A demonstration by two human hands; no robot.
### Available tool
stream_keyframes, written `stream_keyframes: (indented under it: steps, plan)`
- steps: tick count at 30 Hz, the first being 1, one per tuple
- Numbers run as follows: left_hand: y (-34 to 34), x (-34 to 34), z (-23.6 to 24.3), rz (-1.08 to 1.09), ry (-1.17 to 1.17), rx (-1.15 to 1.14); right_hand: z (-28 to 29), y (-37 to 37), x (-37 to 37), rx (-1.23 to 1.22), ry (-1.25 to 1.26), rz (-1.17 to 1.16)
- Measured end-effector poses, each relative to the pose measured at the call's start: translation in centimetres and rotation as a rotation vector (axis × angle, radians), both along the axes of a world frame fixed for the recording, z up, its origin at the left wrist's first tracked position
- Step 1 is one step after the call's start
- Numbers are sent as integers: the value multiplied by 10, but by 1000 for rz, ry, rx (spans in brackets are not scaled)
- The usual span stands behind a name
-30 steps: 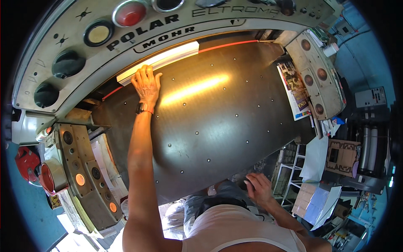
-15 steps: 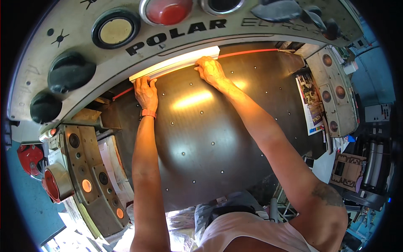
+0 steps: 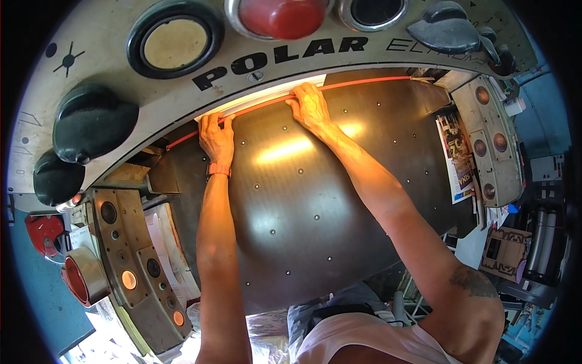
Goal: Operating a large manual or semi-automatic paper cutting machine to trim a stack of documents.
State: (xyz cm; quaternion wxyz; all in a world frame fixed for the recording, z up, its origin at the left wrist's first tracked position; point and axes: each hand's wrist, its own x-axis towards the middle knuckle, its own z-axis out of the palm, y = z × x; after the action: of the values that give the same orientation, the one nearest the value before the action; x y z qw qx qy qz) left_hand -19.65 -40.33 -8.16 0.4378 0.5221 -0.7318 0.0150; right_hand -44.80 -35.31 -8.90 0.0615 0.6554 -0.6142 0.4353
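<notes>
Pushed farther under the overhead panel (image 3: 151,112) since the earlier frame, the pale stack (image 3: 260,99) now lies behind the red line (image 3: 364,81) that its front edge covered before. You see it as a long, narrow band, straight-sided and finely layered like paper, glowing yellow-white under a warm lamp. Its near edge lies directly at your fingertips: your left hand (image 3: 216,139) touches it close to its left end, and your right hand (image 3: 311,109) touches it toward its right end, the 2 hands well apart. Your left fingers are partly bent and side by side, the thumb held off from them; your right fingers are more curled, the thumb pointing left. Both hands look half open; whether either has hold of the stack, you cannot tell from this view. An orange band (image 3: 218,169) circles your left wrist. Beneath your forearms spreads the table (image 3: 339,200), dark, smooth metal with a streaked sheen, dotted with small round studs (image 3: 273,232). Above, the panel's worn, grey-cream face carries a domed red button (image 3: 283,17), a flat cream button (image 3: 176,45) and ridged black knobs (image 3: 94,124). At the table's right edge lies a glossy, colour-printed sheet (image 3: 454,155); at the left stands a scuffed metal console (image 3: 121,242).
</notes>
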Motion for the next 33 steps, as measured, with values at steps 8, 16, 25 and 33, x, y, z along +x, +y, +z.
stream_keyframes:
  steps: [8,16,25,33]
  plan:
    - [-13,41,-9,221,363,128,16,7,-29,-31,-489,-350]
    - [-35,44,-15,-115,528,274,7,-13,-37,43,-454,-105]
    - [-38,42,-14,-43,352,289,2,-18,-43,50,-519,-69]
    - [-51,44,-26,-58,347,248,10,-12,-50,288,-395,-123]
